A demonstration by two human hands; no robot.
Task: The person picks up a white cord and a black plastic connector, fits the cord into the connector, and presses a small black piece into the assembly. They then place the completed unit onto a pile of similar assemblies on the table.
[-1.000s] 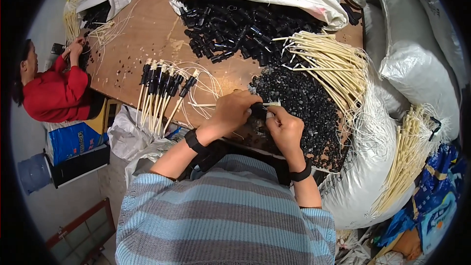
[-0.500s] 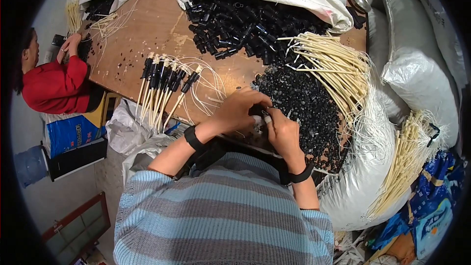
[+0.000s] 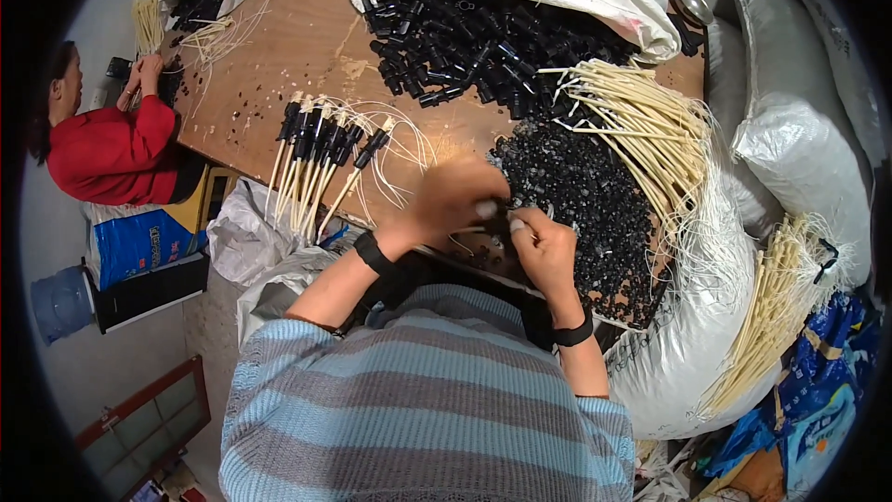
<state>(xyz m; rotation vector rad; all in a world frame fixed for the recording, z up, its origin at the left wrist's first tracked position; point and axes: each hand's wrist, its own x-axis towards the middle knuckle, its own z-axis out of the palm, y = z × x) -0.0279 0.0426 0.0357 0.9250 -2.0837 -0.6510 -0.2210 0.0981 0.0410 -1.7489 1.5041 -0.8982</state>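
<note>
At the far left a person in a red top (image 3: pixel 111 149) worked at the corner of the wooden bench (image 3: pixel 297 46). Further right lay a row of finished pieces (image 3: pixel 321 153), black caps on cream sticks with thin white wires. The left hand (image 3: pixel 455 203), blurred, met the right hand (image 3: pixel 544 246) at the bench's near edge, both grips pinched together on a small black part (image 3: pixel 497 218), too small to make out. Beyond them spread a heap of small black pieces (image 3: pixel 585 195), larger black caps (image 3: pixel 465 37), a bundle of cream sticks (image 3: pixel 641 125) and white sacks (image 3: pixel 799 139).
</note>
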